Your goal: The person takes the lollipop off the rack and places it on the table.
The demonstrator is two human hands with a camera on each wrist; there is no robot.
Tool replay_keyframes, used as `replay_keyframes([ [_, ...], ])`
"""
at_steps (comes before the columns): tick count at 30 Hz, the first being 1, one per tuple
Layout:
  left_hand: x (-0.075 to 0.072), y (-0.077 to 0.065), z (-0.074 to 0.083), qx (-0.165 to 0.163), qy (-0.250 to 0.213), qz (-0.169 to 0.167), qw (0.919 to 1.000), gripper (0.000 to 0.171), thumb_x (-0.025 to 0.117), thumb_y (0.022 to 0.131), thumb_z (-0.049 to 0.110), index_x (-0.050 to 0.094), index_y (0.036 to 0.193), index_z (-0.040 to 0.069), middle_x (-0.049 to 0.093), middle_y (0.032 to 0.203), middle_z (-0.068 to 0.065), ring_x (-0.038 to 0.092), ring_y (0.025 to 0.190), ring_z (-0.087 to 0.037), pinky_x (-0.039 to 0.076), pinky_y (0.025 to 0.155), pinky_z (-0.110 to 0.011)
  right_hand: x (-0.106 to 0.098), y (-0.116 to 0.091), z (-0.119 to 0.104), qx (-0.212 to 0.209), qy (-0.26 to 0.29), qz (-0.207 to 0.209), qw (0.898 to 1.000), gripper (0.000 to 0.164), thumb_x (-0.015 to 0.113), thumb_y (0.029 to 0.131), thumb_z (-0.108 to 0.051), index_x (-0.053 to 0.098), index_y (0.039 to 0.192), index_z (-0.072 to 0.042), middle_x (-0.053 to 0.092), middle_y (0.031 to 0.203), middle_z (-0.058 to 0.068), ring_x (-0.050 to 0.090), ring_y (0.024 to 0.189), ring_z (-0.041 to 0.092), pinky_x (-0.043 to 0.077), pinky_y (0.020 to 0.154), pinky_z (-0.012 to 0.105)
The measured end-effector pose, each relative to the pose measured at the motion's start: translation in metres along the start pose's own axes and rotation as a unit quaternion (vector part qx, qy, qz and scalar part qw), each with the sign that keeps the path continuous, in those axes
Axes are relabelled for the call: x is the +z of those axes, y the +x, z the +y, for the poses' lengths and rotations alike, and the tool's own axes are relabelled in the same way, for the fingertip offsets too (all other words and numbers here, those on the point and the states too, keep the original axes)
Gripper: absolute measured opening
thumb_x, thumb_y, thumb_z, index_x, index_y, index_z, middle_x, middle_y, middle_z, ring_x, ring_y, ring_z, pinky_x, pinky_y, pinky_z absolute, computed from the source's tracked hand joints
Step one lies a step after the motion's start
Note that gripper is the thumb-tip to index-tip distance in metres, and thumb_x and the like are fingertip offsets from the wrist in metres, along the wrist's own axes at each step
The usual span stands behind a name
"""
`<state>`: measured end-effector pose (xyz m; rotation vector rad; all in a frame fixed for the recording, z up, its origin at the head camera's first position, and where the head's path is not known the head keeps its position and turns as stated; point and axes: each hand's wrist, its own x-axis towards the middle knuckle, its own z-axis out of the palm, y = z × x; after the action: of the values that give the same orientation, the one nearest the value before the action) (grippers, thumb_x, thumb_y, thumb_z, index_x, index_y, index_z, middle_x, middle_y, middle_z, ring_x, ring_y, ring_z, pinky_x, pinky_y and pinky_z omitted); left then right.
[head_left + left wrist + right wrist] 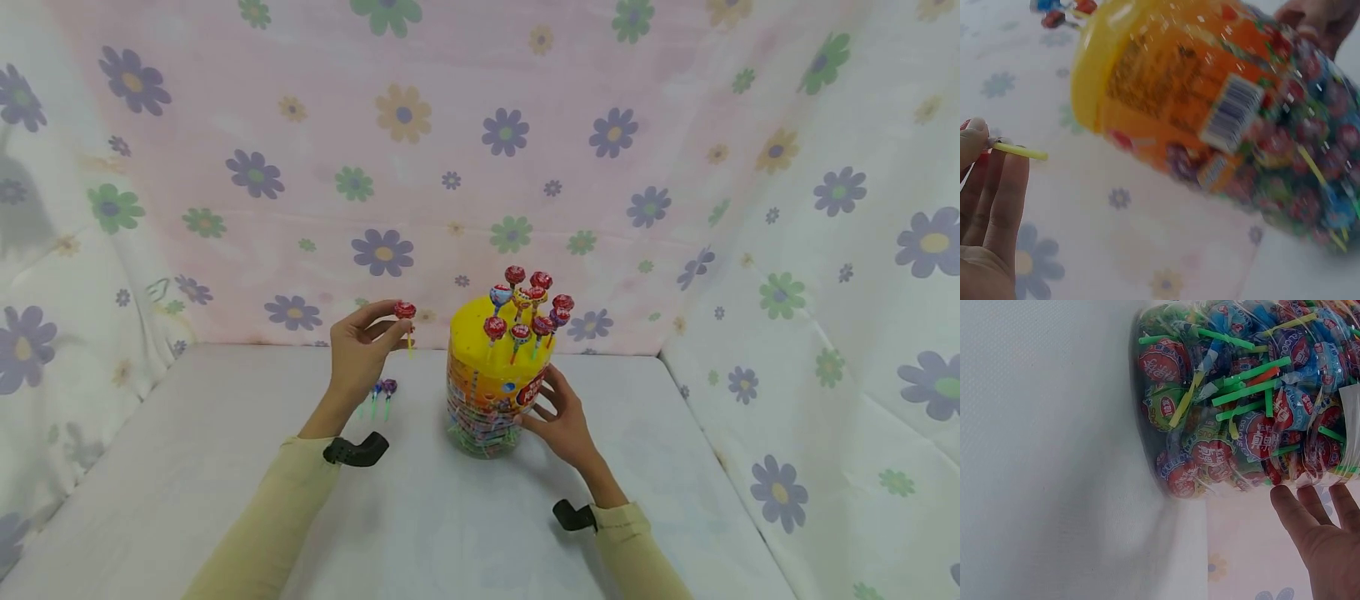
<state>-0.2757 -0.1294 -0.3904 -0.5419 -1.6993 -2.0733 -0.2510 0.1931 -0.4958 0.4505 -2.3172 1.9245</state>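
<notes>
A clear plastic jar (483, 417) full of wrapped lollipops stands upright on the table, topped by a yellow lid (468, 329). Several lollipops (520, 333) stick up out of that lid, mostly on its right half. My left hand (362, 346) pinches a red-wrapped lollipop (405, 310) by the candy end, left of the jar; its yellow stick (1025, 152) points out from the fingertips in the left wrist view. My right hand (562, 421) rests its fingertips on the jar's right side, as the right wrist view also shows at the fingers (1291, 509).
A few lollipops with green sticks (387, 388) lie on the white table (247, 400) behind my left wrist. Flower-printed cloth (450, 208) hangs at the back and along both sides.
</notes>
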Motion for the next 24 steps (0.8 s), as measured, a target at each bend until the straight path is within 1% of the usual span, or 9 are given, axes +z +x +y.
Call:
replay_keyframes([
  [4,-0.021,-0.008,-0.013,-0.026,-0.001,0.019,0.9995,0.033,0.071,0.09,-0.007,0.062,0.121,-0.016,0.074,0.103,0.003,0.074,0.082,-0.008,0.063,0.07,-0.028,0.001,0.0,-0.001,0.001,0.0,-0.001,1.0,0.091,0.079,0.087,-0.002,0.029,0.16,-0.022,0.037,0.162,0.009,0.043,0.144,0.038,0.045,0.109,0.053],
  [9,-0.043,-0.016,-0.029,-0.059,0.014,0.047,0.997,0.033,0.071,0.092,-0.003,0.064,0.122,-0.013,0.074,0.103,0.004,0.075,0.083,-0.009,0.062,0.071,-0.028,0.0,0.0,-0.002,0.005,-0.001,0.0,1.0,0.091,0.079,0.087,-0.002,0.029,0.16,-0.021,0.037,0.161,0.009,0.043,0.144,0.039,0.045,0.109,0.053],
  [13,-0.055,-0.021,-0.037,-0.079,0.034,0.061,0.9944,0.034,0.072,0.093,0.001,0.064,0.123,-0.012,0.073,0.104,0.005,0.075,0.083,-0.009,0.062,0.072,-0.027,0.001,0.001,-0.001,0.008,-0.001,0.003,1.0,0.09,0.079,0.087,-0.003,0.029,0.16,-0.021,0.037,0.161,0.009,0.043,0.144,0.038,0.045,0.11,0.053],
  [18,-0.066,-0.027,-0.044,-0.106,0.055,0.066,0.9906,0.037,0.071,0.094,0.004,0.062,0.125,-0.013,0.072,0.104,0.006,0.074,0.081,-0.005,0.061,0.071,-0.025,0.0,0.0,0.0,0.008,-0.003,0.005,1.0,0.089,0.078,0.088,-0.002,0.028,0.16,-0.02,0.038,0.161,0.01,0.043,0.144,0.04,0.044,0.11,0.056],
  [24,-0.086,-0.035,-0.058,-0.15,0.102,0.077,0.9804,0.038,0.071,0.095,0.008,0.062,0.127,-0.01,0.07,0.102,0.008,0.072,0.083,-0.003,0.062,0.074,-0.028,0.001,-0.001,-0.001,0.009,-0.007,0.004,1.0,0.09,0.079,0.087,-0.003,0.03,0.16,-0.021,0.038,0.161,0.008,0.044,0.143,0.038,0.046,0.109,0.053],
])
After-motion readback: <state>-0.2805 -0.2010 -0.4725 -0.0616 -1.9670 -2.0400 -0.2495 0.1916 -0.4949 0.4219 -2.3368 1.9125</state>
